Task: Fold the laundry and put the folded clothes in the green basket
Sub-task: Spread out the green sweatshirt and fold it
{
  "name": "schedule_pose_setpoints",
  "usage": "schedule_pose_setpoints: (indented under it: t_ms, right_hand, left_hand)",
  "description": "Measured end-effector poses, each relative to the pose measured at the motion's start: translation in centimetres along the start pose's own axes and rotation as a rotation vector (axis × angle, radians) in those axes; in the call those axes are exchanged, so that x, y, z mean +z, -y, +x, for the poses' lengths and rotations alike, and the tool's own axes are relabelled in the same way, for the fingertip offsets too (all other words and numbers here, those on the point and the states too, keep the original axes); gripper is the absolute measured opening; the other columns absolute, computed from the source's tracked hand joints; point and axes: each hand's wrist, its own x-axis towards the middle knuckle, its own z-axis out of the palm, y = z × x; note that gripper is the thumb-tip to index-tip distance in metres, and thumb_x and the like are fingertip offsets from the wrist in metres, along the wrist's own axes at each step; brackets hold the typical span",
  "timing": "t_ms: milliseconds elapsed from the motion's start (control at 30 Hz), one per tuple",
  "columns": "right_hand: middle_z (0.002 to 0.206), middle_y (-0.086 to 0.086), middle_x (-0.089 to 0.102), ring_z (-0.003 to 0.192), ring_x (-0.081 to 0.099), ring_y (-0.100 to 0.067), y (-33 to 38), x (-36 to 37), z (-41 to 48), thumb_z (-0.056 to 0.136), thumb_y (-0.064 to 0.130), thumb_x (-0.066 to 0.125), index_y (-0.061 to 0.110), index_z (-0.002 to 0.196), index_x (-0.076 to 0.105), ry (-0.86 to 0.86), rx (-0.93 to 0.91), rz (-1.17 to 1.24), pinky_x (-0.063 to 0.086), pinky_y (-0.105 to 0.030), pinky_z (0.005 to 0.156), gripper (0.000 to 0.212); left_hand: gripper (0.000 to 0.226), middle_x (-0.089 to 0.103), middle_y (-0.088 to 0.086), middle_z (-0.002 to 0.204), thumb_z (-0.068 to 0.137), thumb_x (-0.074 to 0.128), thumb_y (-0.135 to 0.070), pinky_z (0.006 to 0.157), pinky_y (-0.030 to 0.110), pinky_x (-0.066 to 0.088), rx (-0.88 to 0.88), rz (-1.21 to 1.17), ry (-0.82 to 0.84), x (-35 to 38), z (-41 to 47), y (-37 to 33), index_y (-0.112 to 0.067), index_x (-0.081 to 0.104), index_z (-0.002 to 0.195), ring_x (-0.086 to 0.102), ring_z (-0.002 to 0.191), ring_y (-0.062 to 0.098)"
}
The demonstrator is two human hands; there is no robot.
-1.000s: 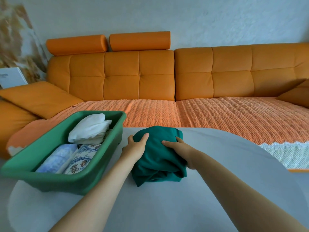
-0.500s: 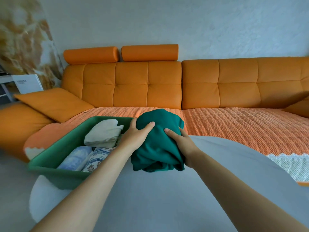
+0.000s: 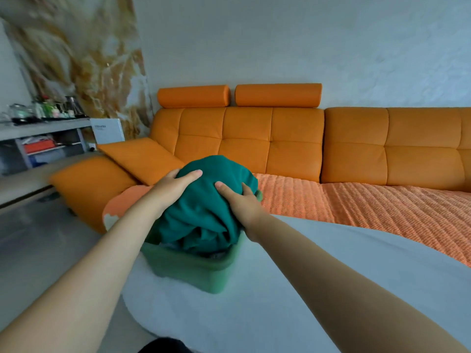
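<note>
At the far left a grey shelf unit (image 3: 43,138) carries small bottles and jars, too blurred to tell apart, with a white box (image 3: 107,129) beside it against a marbled wall panel (image 3: 84,59). Next comes the arm end of the orange sofa (image 3: 356,143), where a loose orange cushion (image 3: 142,156) lies tilted. The left hand (image 3: 170,186) grasps the left flank of the dark teal garment (image 3: 204,212). Its thumb lies across the top of the cloth, and its fingers curl round the far side, out of sight. The garment is a thick rolled bundle held over the green basket (image 3: 193,266). Its long axis runs from the person towards the sofa, with the rounded end pointing at the sofa back. The looser folds at the near end hang down inside the basket's near rim. The basket stands at the left edge of the pale grey table (image 3: 280,289) and is blurred. The bundle and both forearms cover most of its opening, so what lies in it cannot be made out. The right hand (image 3: 242,202) clasps the bundle's right flank, thumb and forefinger pressed into the cloth. Behind, two orange bolster headrests (image 3: 193,96) sit on the sofa back, and to the right a ribbed orange throw (image 3: 369,205) covers the seat along the table's far edge.
</note>
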Motion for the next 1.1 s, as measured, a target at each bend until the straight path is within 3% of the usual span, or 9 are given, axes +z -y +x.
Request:
schedule_pose_setpoints:
  t_ms: [200,300,367,500,700,800,867,967,1100]
  right_hand:
    - [0.157,-0.019,0.027,0.142,0.032,-0.039,-3.1,4.9,1.1,0.085,0.082,0.037,0.023,0.16,0.011,-0.047,0.152,-0.682,0.03,-0.047,0.114,0.099]
    - [0.163,-0.02,0.01,0.147,0.015,-0.039,-2.7,4.7,1.1,0.088,0.082,0.022,0.014,0.157,0.021,-0.186,0.035,-1.117,0.017,-0.05,0.118,0.097]
    - [0.166,-0.013,-0.004,0.151,0.006,-0.036,-2.5,4.0,1.7,0.09,0.076,0.026,0.02,0.159,0.011,-0.193,-0.102,-1.203,0.011,-0.05,0.12,0.091]
    - [0.167,-0.007,-0.012,0.153,-0.001,-0.036,-2.6,2.8,3.4,0.095,0.056,0.033,0.038,0.158,-0.008,0.051,-0.202,-1.247,0.011,-0.056,0.122,0.077]
    - [0.166,-0.011,-0.017,0.15,0.0,-0.047,-5.8,4.1,4.4,0.1,0.057,0.016,0.035,0.154,-0.023,0.063,-0.074,-1.527,0.023,-0.055,0.117,0.07]
    - [0.165,-0.006,-0.023,0.15,-0.012,-0.044,-4.6,4.4,4.3,0.097,0.056,0.029,0.041,0.152,-0.024,0.154,0.005,-1.325,0.015,-0.058,0.118,0.079]
    - [0.163,0.0,-0.027,0.15,-0.019,-0.039,-3.5,3.2,4.3,0.087,0.062,0.05,0.047,0.15,-0.024,0.285,0.071,-1.189,0.011,-0.06,0.119,0.099]
    - [0.162,0.0,-0.031,0.151,-0.017,-0.038,-3.1,1.9,4.1,0.067,0.072,0.074,0.048,0.145,-0.034,0.396,0.025,-1.413,0.015,-0.061,0.12,0.135]
    - [0.161,-0.011,-0.032,0.151,-0.009,-0.044,-5.0,3.6,4.2,0.073,0.058,0.081,0.037,0.141,-0.043,0.242,0.026,-1.658,0.018,-0.054,0.121,0.143]
  left_hand:
    - [0.069,0.053,-0.007,0.143,0.087,0.047,-0.072,0.102,0.042,0.046,-0.057,0.255,-0.076,-2.1,1.4,6.6,-0.037,0.044,0.146,0.055,0.122,0.024]
    - [0.055,0.037,-0.004,0.157,0.1,0.035,-0.056,0.104,0.039,0.04,0.072,0.54,-0.165,-1.3,1.9,6.3,-0.036,0.037,0.151,0.041,0.138,0.024]
    - [0.053,0.024,-0.007,0.162,0.102,0.033,-0.05,0.114,0.043,0.032,0.166,0.655,-0.105,-0.5,1.8,5.7,-0.036,0.032,0.154,0.027,0.146,0.021]
    - [0.057,0.002,-0.012,0.167,0.103,0.026,-0.054,0.121,0.045,0.015,0.282,0.853,0.059,0.9,1.7,6.2,-0.042,0.014,0.157,0.002,0.153,0.017]
    - [0.053,0.012,-0.004,0.166,0.104,0.027,-0.051,0.122,0.043,0.019,0.421,0.98,-0.008,1.2,2.9,9.3,-0.042,0.02,0.156,0.009,0.151,0.02]
    - [0.053,0.014,-0.005,0.165,0.103,0.031,-0.052,0.121,0.044,0.022,0.426,0.914,-0.004,1.0,3.1,9.5,-0.042,0.023,0.155,0.011,0.15,0.019]
    - [0.055,0.009,-0.01,0.166,0.101,0.035,-0.056,0.121,0.046,0.019,0.399,0.87,0.048,0.5,3.0,9.4,-0.046,0.021,0.154,0.006,0.151,0.016]
    - [0.068,-0.007,-0.022,0.164,0.095,0.045,-0.065,0.123,0.049,0.014,0.333,0.814,0.197,-0.8,2.7,9.4,-0.054,0.011,0.153,-0.006,0.151,0.008]
    - [0.095,-0.017,-0.019,0.163,0.082,0.054,-0.077,0.122,0.053,0.013,0.395,0.922,0.207,-0.8,2.5,10.0,-0.052,-0.002,0.154,-0.015,0.151,0.012]
